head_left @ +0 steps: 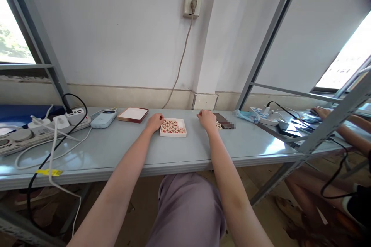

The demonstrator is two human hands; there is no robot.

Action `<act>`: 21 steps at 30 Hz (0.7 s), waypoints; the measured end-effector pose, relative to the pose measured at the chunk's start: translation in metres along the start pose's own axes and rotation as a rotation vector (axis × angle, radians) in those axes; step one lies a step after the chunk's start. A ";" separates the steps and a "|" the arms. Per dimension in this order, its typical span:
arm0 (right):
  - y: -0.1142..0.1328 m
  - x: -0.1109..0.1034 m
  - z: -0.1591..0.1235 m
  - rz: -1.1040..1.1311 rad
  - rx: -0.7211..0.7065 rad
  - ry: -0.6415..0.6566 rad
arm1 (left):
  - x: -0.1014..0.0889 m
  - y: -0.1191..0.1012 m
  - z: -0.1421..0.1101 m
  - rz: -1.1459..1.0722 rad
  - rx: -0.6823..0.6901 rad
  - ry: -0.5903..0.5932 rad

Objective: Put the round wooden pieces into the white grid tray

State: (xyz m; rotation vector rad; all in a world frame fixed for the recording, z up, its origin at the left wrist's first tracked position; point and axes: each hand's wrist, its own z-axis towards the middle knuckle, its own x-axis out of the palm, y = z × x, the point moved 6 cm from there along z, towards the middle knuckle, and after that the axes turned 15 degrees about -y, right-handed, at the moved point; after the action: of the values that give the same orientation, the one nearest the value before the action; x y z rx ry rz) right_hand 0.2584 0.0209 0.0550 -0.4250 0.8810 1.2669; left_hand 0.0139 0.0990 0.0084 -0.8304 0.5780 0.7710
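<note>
An open white box lies on the desk in front of me, holding rows of round xiangqi pieces with red characters. My left hand is closed at the box's upper left corner, fingers gripping its edge. To the right of the box, my right hand hovers low over the desk with its fingers pinched together; whatever is between them cannot be made out. Some loose xiangqi pieces show just beside that hand, partly hidden by it. The box lid rests behind and left of the box.
A dark phone lies right of the loose pieces. Farther right are a blue plastic packet and a power strip. At left are a light blue power bank, a loaded power strip and loose cables. Another person's hand is at far right.
</note>
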 end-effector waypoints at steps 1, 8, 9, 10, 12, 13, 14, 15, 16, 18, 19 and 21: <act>0.008 0.000 0.000 0.082 -0.042 0.010 | 0.000 0.000 0.000 -0.001 -0.004 0.002; 0.056 0.015 -0.037 0.490 -0.406 0.572 | -0.002 -0.002 -0.002 0.008 0.004 -0.004; 0.056 0.014 -0.038 0.475 -0.415 0.552 | -0.002 -0.002 -0.002 0.011 0.009 -0.007; 0.056 0.013 -0.039 0.462 -0.425 0.518 | -0.002 -0.002 -0.002 0.015 0.013 -0.009; 0.057 0.012 -0.039 0.442 -0.448 0.457 | -0.001 -0.002 -0.001 0.025 0.021 -0.014; 0.058 0.012 -0.039 0.437 -0.457 0.445 | -0.001 -0.002 -0.001 0.029 0.025 -0.018; 0.059 0.013 -0.039 0.437 -0.460 0.437 | -0.001 -0.002 -0.001 0.033 0.027 -0.021; 0.060 0.013 -0.038 0.441 -0.453 0.422 | 0.000 -0.001 0.000 0.034 0.029 -0.021; 0.060 0.012 -0.036 0.452 -0.436 0.397 | 0.000 -0.001 0.000 0.036 0.030 -0.020; 0.059 0.007 -0.031 0.513 -0.372 0.339 | 0.001 0.000 0.000 0.041 0.030 -0.016; 0.056 0.004 -0.028 0.564 -0.333 0.322 | 0.002 0.000 0.000 0.043 0.034 -0.015; 0.047 -0.003 -0.024 0.685 -0.263 0.326 | 0.002 -0.001 0.001 0.050 0.042 -0.019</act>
State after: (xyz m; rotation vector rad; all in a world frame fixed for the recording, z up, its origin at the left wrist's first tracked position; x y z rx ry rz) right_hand 0.2055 0.0152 0.0509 -0.5737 1.1954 1.9946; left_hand 0.0154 0.0999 0.0078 -0.7713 0.5979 0.8087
